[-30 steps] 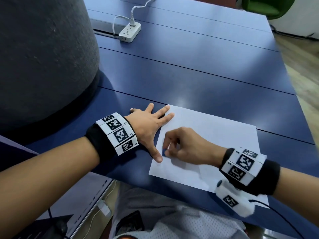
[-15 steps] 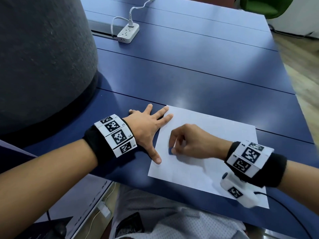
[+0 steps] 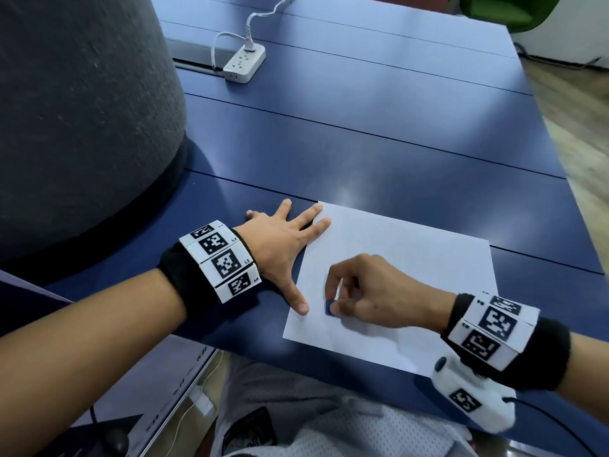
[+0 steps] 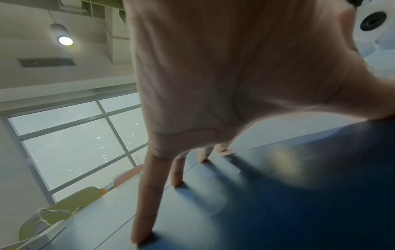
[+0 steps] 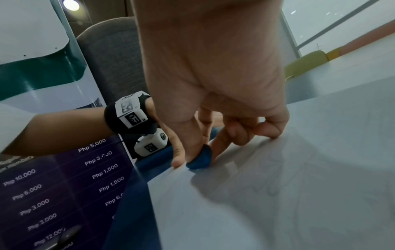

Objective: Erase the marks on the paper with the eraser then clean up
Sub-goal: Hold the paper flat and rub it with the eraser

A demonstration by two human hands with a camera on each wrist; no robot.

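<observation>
A white sheet of paper (image 3: pixel 405 268) lies on the blue table (image 3: pixel 362 143) near its front edge. My right hand (image 3: pixel 333 300) pinches a small blue eraser (image 3: pixel 328 306) between thumb and fingers and presses it onto the paper's near left part. In the right wrist view the eraser (image 5: pixel 199 160) touches the paper (image 5: pixel 288 194), where faint pencil lines show. My left hand (image 3: pixel 280 249) lies flat with fingers spread, thumb and two fingertips holding down the paper's left edge. The left wrist view shows the left hand's fingers (image 4: pixel 147 203) straight on the table.
A large grey upholstered chair back (image 3: pixel 75 110) rises at the left. A white power strip (image 3: pixel 244 64) with a plugged cable sits at the table's far side. A green chair (image 3: pixel 507 8) stands beyond the far right corner. Wooden floor lies to the right.
My right hand with the eraser slid away across the paper, then came back toward me and the thumb of my left hand. The left hand stayed in place.
</observation>
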